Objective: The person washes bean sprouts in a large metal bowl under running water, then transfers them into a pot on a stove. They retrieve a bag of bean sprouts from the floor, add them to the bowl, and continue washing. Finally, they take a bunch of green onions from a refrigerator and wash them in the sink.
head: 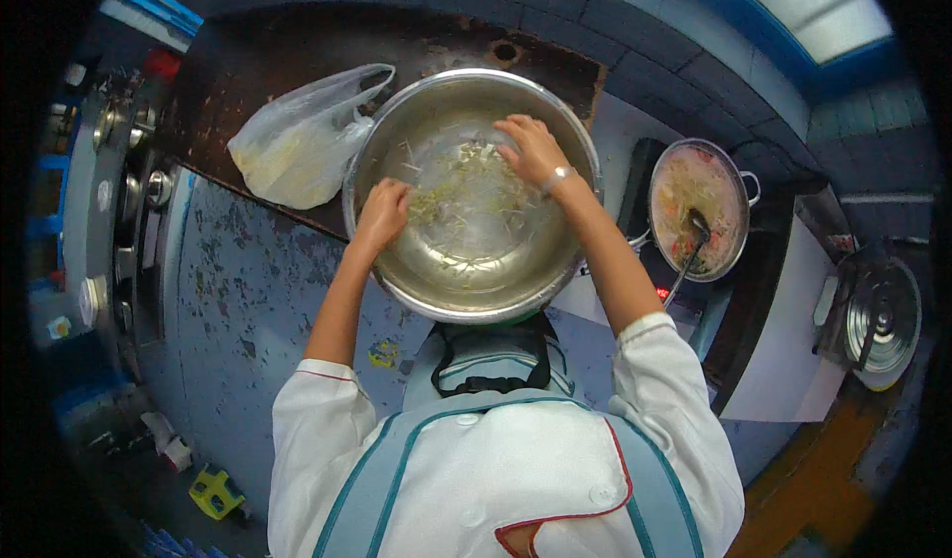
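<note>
A large stainless steel basin (476, 305) is in front of me. Thin pale strands that look like bean sprouts (483, 178) are scattered over its bottom. My left hand (384, 210) is at the basin's left side, fingers curled down beside some strands; whether it holds any is hidden. Over the right part of the basin, my right hand (532, 147) has its thumb and fingers spread, with nothing visible between them. A band (558, 178) circles my right wrist. Touching or close to the basin's left rim is a knotted clear plastic bag (290, 156) with pale yellowish contents.
The dark, worn tabletop (230, 59) has a hole (505, 53) near its back edge. To the right, a two-handled pot (699, 178) of food holds a ladle (698, 234). Farther right is a round metal lid (881, 320). A yellow stool (216, 492) stands on the floor (245, 320) at lower left.
</note>
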A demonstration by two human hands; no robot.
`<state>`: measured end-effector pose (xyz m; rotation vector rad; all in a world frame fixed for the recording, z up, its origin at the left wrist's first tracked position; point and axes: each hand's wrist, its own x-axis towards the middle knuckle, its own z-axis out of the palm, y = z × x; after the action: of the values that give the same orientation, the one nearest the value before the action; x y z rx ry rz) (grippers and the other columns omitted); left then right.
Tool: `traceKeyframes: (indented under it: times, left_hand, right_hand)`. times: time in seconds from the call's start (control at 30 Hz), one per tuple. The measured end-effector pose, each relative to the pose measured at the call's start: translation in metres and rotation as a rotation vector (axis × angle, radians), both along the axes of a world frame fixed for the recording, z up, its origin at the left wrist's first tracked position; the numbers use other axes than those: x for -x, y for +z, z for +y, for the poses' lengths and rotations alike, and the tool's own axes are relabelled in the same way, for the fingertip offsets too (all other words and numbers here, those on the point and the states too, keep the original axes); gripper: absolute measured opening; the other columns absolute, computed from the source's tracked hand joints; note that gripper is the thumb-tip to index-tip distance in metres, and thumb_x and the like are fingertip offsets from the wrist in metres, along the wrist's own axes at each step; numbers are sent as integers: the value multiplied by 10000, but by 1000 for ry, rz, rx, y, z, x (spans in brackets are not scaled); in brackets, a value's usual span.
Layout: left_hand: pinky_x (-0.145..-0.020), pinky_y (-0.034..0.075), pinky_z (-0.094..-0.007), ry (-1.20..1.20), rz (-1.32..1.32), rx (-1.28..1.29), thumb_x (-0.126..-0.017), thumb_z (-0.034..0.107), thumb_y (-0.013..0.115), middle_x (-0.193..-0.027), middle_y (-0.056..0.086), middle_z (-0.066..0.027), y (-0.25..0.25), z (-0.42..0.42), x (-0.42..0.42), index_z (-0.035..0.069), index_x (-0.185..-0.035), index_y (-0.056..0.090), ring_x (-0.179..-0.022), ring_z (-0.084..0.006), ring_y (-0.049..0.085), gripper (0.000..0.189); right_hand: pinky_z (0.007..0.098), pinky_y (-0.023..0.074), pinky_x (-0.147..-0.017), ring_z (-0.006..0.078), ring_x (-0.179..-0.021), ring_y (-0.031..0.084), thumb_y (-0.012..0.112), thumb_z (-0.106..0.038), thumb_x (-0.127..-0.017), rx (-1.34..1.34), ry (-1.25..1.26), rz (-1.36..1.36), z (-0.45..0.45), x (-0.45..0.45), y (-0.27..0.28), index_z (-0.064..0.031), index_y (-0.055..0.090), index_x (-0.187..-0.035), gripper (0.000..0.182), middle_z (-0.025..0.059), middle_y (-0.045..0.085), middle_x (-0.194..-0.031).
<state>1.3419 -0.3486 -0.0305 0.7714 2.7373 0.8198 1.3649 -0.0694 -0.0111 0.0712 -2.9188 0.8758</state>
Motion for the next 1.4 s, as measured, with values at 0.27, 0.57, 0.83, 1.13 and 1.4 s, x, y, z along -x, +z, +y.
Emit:
traceKeyframes:
  times: [0.27,0.57,0.83,1.13,1.4]
  left_hand:
    - [-747,436,-401,14,-181,-45,-785,189,495,-935,585,-183,-48,31,51,60,-886,627,-866,-335,555,210]
    - [-496,466,-336,150,-1025,-9,-767,217,504,-660,602,-137,-65,32,-22,6,-824,605,-531,-184,572,241]
    - [-699,442,-454,-183,-376,-62,-796,135,512,-868,560,-233,-17,60,-97,5,-906,544,-825,-398,549,174]
    - [-719,457,-316,88,-494,-352,-807,85,531,-1000,560,-144,98,30,-55,27,-1071,538,-912,-261,559,270]
    - [-803,446,-410,159,-156,350,-708,177,621,-924,563,-228,-16,10,0,-45,-937,536,-924,-362,542,330]
  right_hand:
    - [394,447,-787,300,-893,565,587,-355,-749,-148,138,-646,-28,44,-72,-119,569,-1043,377,142,588,-1007]
    - [336,487,-664,253,-751,605,588,-223,-748,294,125,-907,-61,-32,-102,-45,573,-967,283,132,616,-922]
    - [362,473,-534,229,-583,548,424,-347,-865,1547,-596,-1008,-105,-65,-90,-59,565,-885,321,103,574,-714]
    - [210,351,-385,94,-464,414,471,-341,-862,1556,-449,-915,-95,-65,-56,-115,515,-767,249,-5,463,-596]
    - [191,322,-421,77,-483,368,481,-362,-852,1219,-682,-195,43,-89,70,-152,498,-753,232,-46,384,-605]
